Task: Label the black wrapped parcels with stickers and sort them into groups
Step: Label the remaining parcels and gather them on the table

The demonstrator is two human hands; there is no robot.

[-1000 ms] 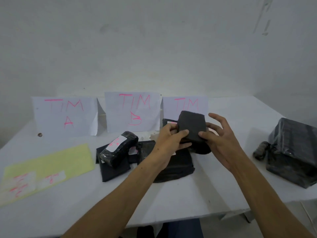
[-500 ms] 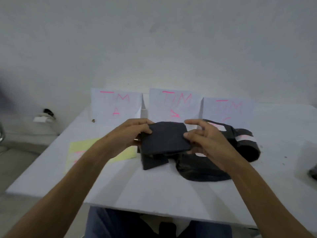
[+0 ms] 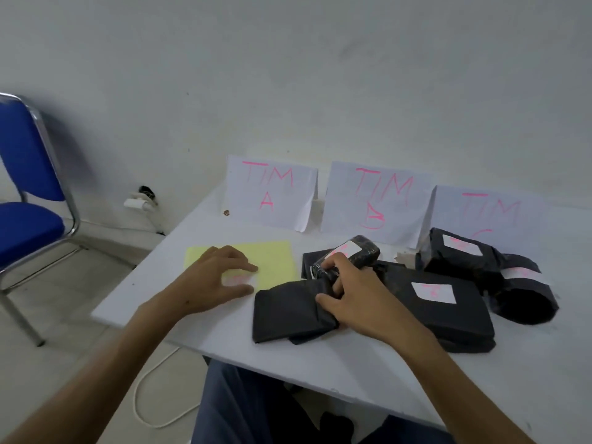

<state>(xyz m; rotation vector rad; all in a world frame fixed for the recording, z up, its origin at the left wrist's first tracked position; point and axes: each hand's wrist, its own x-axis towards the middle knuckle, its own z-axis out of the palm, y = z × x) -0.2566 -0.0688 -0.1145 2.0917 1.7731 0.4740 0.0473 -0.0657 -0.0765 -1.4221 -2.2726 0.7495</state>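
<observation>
A flat black parcel without a label (image 3: 288,310) lies on the white table (image 3: 224,334). My right hand (image 3: 358,299) rests on its right edge, fingers curled over the wrapping. My left hand (image 3: 214,280) is spread over the yellow sticker sheet (image 3: 275,261), fingertips on a white sticker (image 3: 240,279) with pink writing. Behind lie labelled black parcels: a small roll (image 3: 355,254), a large flat one (image 3: 448,309), a block (image 3: 458,257) and a round one (image 3: 525,293).
Three folded paper signs stand at the back: TIM A (image 3: 272,192), TIM B (image 3: 376,203), TIM C (image 3: 490,216). A blue chair (image 3: 25,193) stands left of the table. A white cable (image 3: 144,395) lies on the floor. My legs show below the table's near edge.
Both hands held the unlabelled parcel up before. It now lies on the table under my right hand. My left hand let go and moved left onto the sticker sheet. The view swung left.
</observation>
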